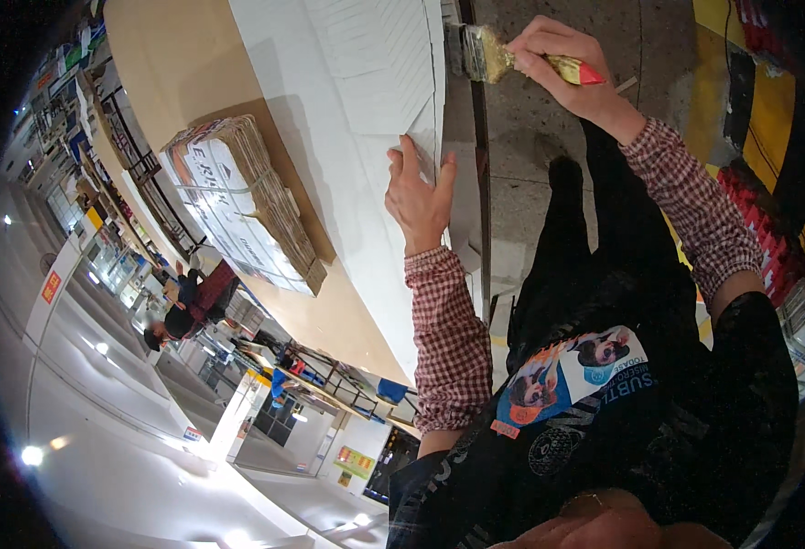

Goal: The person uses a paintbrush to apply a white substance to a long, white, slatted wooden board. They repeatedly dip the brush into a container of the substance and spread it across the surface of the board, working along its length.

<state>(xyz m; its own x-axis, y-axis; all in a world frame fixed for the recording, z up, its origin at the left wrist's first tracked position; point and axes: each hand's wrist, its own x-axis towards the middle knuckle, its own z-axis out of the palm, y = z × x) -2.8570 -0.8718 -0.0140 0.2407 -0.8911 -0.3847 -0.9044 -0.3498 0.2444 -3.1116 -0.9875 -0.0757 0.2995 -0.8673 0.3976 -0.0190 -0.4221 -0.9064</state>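
Head view, clock bearings from the centre of the frame. Left hand (421, 197) just inside 12 o'clock: unclenched, thumb splayed from the fingers, resting on white sheets (338, 87) close to their right edge; grips nothing. Right hand (574, 73) at 1 o'clock, clamped round the handle of a flat brush (491, 55). Hands well apart.

Brush handle red at the end, yellowish further in; neck and bristles coated in pale, crusty matter. Bristles point toward 9, just beside the right edge of the sheets; contact there cannot be told. Sheets overlap, several creased, on brown board (169, 50) that extends toward 10 and 11.

On the board at 10: strapped bundle (247, 206) of flattened cartons, white printed faces, brown edges showing. Concrete floor (530, 137) at 1, below the brush. Yellow-and-black striping (791, 137) at 2. Checked red-and-white sleeves (448, 348) on both forearms. Far off at 9, another person (192, 306) in a dark cap among work tables.
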